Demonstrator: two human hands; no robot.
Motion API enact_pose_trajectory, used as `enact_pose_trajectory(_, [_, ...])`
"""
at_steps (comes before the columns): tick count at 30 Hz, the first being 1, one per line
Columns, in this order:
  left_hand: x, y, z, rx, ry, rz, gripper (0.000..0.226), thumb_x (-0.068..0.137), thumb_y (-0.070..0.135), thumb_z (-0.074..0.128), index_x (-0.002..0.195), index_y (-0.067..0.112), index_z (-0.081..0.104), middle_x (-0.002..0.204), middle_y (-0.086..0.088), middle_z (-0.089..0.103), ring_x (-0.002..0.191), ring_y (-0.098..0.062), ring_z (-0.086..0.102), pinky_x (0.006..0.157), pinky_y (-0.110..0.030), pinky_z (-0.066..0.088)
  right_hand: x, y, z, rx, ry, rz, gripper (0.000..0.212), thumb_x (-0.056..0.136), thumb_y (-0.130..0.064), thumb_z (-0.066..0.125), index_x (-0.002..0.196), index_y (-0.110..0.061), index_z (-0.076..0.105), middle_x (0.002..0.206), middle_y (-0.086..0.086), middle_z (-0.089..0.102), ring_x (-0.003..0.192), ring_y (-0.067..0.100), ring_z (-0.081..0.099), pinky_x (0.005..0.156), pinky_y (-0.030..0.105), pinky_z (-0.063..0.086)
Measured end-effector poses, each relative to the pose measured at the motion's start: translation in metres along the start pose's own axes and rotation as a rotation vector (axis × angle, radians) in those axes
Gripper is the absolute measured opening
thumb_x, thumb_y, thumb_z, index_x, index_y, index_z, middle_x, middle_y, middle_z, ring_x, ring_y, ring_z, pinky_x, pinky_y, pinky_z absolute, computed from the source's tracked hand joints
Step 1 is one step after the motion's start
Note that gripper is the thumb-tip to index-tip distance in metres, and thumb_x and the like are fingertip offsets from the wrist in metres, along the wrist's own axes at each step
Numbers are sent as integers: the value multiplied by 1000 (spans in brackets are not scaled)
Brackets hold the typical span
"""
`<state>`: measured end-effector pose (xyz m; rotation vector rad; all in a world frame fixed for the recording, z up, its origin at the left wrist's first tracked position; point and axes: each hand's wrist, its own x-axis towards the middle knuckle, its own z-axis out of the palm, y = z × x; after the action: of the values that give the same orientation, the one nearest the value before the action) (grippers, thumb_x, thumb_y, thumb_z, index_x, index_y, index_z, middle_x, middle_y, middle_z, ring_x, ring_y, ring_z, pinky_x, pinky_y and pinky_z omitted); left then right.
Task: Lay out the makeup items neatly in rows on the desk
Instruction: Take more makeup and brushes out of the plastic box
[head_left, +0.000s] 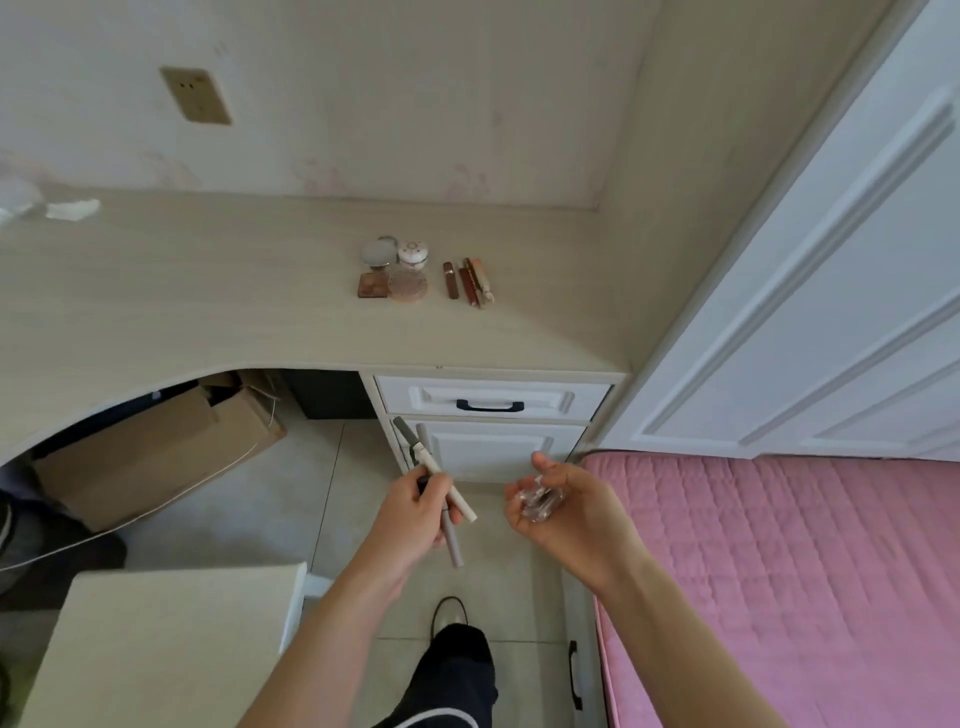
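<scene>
Makeup items rowed on desk; left hand grasping pencils, right hand cradling clear bottle.

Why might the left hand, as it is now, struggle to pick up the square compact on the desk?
Probably not able yet: the left hand already grips pale pencils, so its fingers are taken. The square compact itself lies uncovered on the desk, well ahead of both hands.

blurred clear item, kind unclear
</scene>
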<state>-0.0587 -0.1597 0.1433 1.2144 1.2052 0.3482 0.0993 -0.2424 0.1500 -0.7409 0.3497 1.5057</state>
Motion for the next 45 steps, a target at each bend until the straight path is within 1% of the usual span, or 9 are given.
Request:
enact_pose_trajectory(5, [67,45,-18,39,-22,42,22,92,20,44,77,8,54,56,1,59,47,-10,44,50,-24,41,47,-31,43,-130,-15,-89,17,82,-3,65,97,-6,57,75,13,61,73,28,67,87,36,48])
enact_pose_trajectory(11, [129,82,-15,47,-79,36,22,92,18,42,76,8,53,66,-4,68,43,-8,42,43,-18,39,86,-67,68,-284,29,-158,8,89,-17,65,84,-10,63,78,8,57,64,18,56,48,23,45])
enact_pose_trajectory(14, [159,98,-6,61,-143,17,19,95,18,41,83,8,52,76,-6,73,41,-4,45,42,-15,38,108,-90,73,-293,62,-147,10,89,-17,64,82,-11,61,74,6,53,59,15,50,42,20,38])
enact_pose_trajectory(20, [223,132,25,136,-176,-7,15,95,19,44,94,8,54,64,-3,70,46,-3,55,46,-17,42,158,-150,79,-163,198,-75,24,86,-26,67,75,-12,51,69,7,51,58,19,50,40,22,35])
enact_pose_trajectory(27, [300,164,65,215,-154,-38,15,95,19,45,97,8,55,71,-6,72,46,-6,52,51,-24,38,217,-223,94,-175,241,-84,16,91,-6,57,106,-1,58,111,25,60,93,38,65,60,34,55])
enact_pose_trajectory(31, [335,172,80,270,-154,-54,16,98,17,44,95,4,53,81,-13,70,42,-1,55,43,-18,37,242,-253,92,-247,179,-114,8,90,0,57,94,4,62,105,27,63,92,35,67,71,42,57])
enact_pose_trajectory(35, [363,172,93,398,-141,-62,14,98,17,42,89,8,48,81,-11,63,62,-12,63,42,-18,37,265,-269,91,-336,253,-147,12,87,-1,62,83,5,71,98,24,68,90,34,68,73,42,59])
enact_pose_trajectory(39, [393,172,103,646,-80,-42,18,98,21,41,94,6,50,71,-2,49,65,-18,50,47,-24,33,294,-275,92,-447,401,-208,17,85,0,66,102,-2,66,99,17,67,89,29,68,69,41,59])
enact_pose_trajectory(45, [430,173,110,807,-75,-83,25,99,21,41,110,0,52,106,-16,62,97,-33,61,72,-36,45,339,-277,87,-703,543,-221,16,87,-3,64,99,-12,66,103,11,62,91,24,62,63,31,55])
